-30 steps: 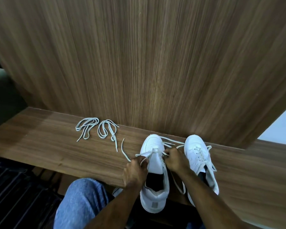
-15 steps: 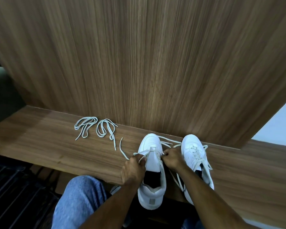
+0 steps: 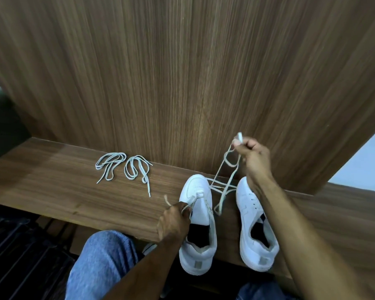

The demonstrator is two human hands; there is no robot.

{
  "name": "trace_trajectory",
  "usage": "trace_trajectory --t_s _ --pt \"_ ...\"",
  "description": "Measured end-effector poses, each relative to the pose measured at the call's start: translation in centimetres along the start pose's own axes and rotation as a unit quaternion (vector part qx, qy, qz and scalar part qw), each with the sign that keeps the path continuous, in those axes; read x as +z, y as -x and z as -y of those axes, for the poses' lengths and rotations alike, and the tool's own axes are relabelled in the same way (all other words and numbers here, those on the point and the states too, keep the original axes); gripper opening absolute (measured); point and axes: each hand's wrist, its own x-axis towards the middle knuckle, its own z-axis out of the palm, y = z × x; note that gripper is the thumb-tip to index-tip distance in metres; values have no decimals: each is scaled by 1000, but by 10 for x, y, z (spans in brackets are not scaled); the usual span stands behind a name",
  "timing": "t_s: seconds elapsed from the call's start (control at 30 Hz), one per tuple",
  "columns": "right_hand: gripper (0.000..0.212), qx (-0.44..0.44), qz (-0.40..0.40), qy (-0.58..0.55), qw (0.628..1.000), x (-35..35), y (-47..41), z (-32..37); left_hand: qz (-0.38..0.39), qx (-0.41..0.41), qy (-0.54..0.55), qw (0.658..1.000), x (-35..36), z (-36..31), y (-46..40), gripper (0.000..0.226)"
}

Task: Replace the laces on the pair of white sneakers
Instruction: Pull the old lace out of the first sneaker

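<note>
While right hand (image 3: 254, 158) lifts lace (image 3: 224, 187), apparently taut

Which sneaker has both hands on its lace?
The left sneaker: left hand pinches one lace end at its tongue, right hand holds the other end raised. The right sneaker is untouched.

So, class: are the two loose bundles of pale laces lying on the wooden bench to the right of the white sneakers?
No: both lace bundles lie left of the sneakers.
</note>
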Motion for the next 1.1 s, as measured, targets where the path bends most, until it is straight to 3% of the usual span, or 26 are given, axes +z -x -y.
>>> trace_trajectory --t_s 0.13,0.23,0.3,0.4,0.47,0.6,0.8,0.93,1.1 --pt "15 29 70 -56 995 5 8 -5 -8 1 -4 1000 2 3 0 25" --pt "17 30 69 114 991 12 20 -49 -4 3 -7 1000 3 3 -1 24" --pt "20 5 96 288 953 12 24 -82 -6 5 -7 1000 1 2 -1 23" --pt "27 43 153 520 839 6 40 -113 -4 9 -1 1000 1 4 -1 24" --pt "27 50 171 576 798 3 47 -117 -6 8 3 1000 3 5 -2 25" --pt "19 90 205 602 767 3 40 -105 -10 5 3 1000 5 6 -3 25" --pt "31 56 154 441 883 4 22 -78 -14 9 5 1000 8 11 -6 26" --pt "30 42 39 200 978 0 14 -37 -16 13 -20 1000 11 8 -4 27" --pt "28 11 31 -29 999 -4 5 31 -24 18 -13 999 11 6 -4 25"
